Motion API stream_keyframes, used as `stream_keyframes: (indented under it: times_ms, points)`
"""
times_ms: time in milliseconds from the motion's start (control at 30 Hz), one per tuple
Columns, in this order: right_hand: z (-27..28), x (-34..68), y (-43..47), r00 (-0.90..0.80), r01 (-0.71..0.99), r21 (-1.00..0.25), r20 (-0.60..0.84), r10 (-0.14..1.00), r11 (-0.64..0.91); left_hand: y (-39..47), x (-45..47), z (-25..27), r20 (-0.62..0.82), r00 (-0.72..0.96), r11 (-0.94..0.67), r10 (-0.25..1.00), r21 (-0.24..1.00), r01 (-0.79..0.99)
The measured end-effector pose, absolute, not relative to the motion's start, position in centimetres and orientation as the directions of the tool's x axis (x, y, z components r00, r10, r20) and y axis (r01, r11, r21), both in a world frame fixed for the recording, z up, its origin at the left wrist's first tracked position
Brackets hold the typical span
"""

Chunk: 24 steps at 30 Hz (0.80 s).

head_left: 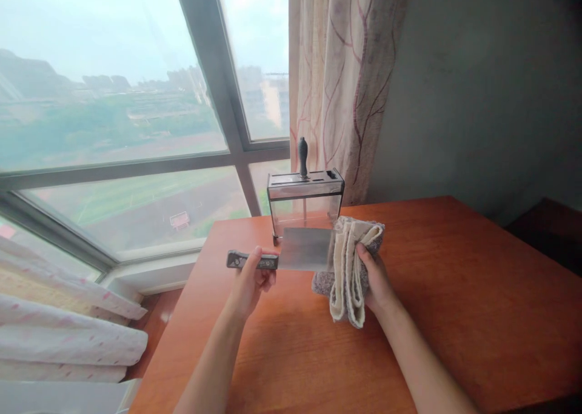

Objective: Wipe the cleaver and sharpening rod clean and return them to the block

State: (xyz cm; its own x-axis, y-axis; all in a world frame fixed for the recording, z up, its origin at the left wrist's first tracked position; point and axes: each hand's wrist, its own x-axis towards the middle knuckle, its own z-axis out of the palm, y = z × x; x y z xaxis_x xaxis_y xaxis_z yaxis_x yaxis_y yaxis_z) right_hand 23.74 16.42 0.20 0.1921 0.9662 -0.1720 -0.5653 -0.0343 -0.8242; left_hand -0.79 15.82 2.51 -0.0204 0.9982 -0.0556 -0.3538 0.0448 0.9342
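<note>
My left hand [254, 277] is closed round the black handle of a cleaver [304, 248], thumb on top. The broad steel blade points right, held level above the table. A folded cloth [348, 274], cream on one side and grey and fuzzy on the other, is gripped in my right hand [375, 274]. The blade's far end meets the cloth and is hidden by its folds. Just behind the blade stands a knife block [304, 190] with clear sides and a metal top, one dark-handled tool upright in its slot.
The reddish-brown wooden table [454, 293] spreads under both hands and off to the right. Beyond its left and far edges are a large window [127, 129] and a patterned curtain [350, 86]. Another curtain [68, 329] hangs low on the left. A grey wall [477, 99] rises at the right.
</note>
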Motion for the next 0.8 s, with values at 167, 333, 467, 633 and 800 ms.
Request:
stream_keyframes:
  times_ms: [167, 333, 467, 633, 800]
  points:
    - [0.1, 24.3, 15.9, 0.096, -0.587, -0.801, -0.21, 0.973, -0.116, 15.5, -1.0, 3.3, -0.176, 0.157, 0.225, 0.972, 0.888, -0.4]
    - [-0.3, 24.5, 16.1, 0.063, -0.586, -0.799, -0.214, 0.975, -0.138, 15.2, -1.2, 3.6, -0.2, 0.207, 0.27, 0.958, 0.876, -0.4]
    - [-0.3, 23.8, 16.6, 0.162, -0.515, -0.854, -0.179, 0.97, -0.072, 15.2, -1.4, 3.3, -0.19, 0.162, 0.239, 0.968, 0.894, -0.379]
    - [-0.7, 23.6, 17.1, 0.325, -0.49, -0.872, -0.173, 0.93, 0.01, 15.2, -1.3, 3.0, -0.18, 0.204, 0.244, 0.962, 0.903, -0.354]
    - [-0.7, 24.0, 16.9, 0.235, -0.577, -0.815, -0.24, 0.942, -0.064, 14.9, -1.0, 3.0, -0.194, 0.221, 0.265, 0.956, 0.895, -0.359]
